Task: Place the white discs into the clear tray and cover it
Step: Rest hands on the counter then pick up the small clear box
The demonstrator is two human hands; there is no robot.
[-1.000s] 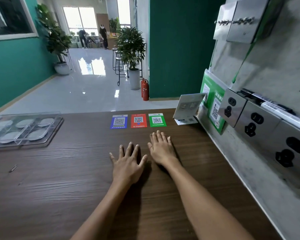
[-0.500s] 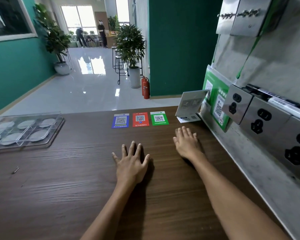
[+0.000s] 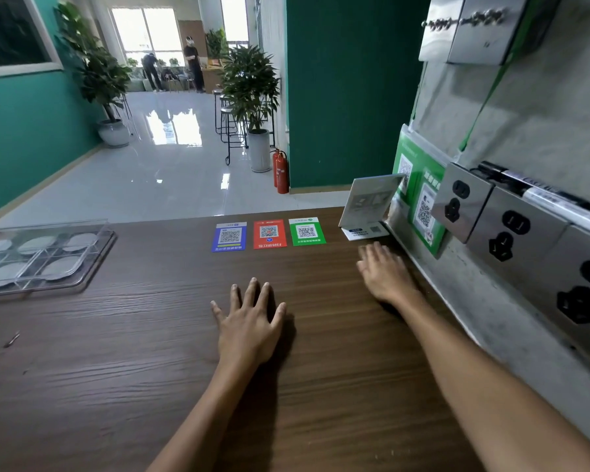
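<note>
The dark brown wood-grain counter (image 3: 150, 352) carries everything and runs under both forearms. Along its edge to the right of the right hand rises a grey speckled wall panel (image 3: 542, 114) with a row of brushed-metal power sockets (image 3: 521, 229).

Far to the left of the left hand, well apart from it, lies the clear plastic tray (image 3: 92, 267) with its clear cover on top. The flat white discs (image 3: 60, 267) sit inside it, one per compartment, in two rows; the tray's left end runs out of view.

The left hand (image 3: 249, 332) lies palm down on the counter, fingers spread, holding nothing. The right hand (image 3: 387, 275) also rests palm down and empty, fingers loosely together and slightly blurred, close beside the foot of the wall panel. The two hands are apart.

Just beyond the right hand stands a small white tilted card stand (image 3: 370, 204). Beyond the gap between the hands, three QR-code stickers lie flat in a row on the counter: a blue rectangular sticker (image 3: 229, 236), a red rectangular sticker (image 3: 269, 233) and a green rectangular sticker (image 3: 306, 231).

Left of the left hand, near the counter's left side, lies a small thin metal piece (image 3: 11, 339), too small to identify.
</note>
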